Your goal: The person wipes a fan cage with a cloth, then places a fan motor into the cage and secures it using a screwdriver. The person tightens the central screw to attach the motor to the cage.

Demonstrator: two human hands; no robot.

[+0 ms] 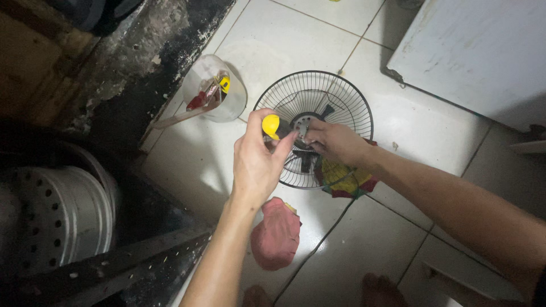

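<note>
A black wire fan guard (341, 94) lies on the white tiled floor with its motor hub (304, 122) in the middle. My left hand (256, 162) grips a screwdriver with a yellow and black handle (272, 125), its tip aimed at the hub. My right hand (335, 141) rests on the hub with fingers pinched there; what they pinch is hidden. A red and yellow cloth (344, 179) lies under the guard's near edge.
A clear plastic tub (213, 85) holding small tools stands left of the guard. A red cloth bundle (277, 233) lies near my left forearm. A white perforated drum (57, 213) sits far left. A white cabinet (478, 51) is at upper right.
</note>
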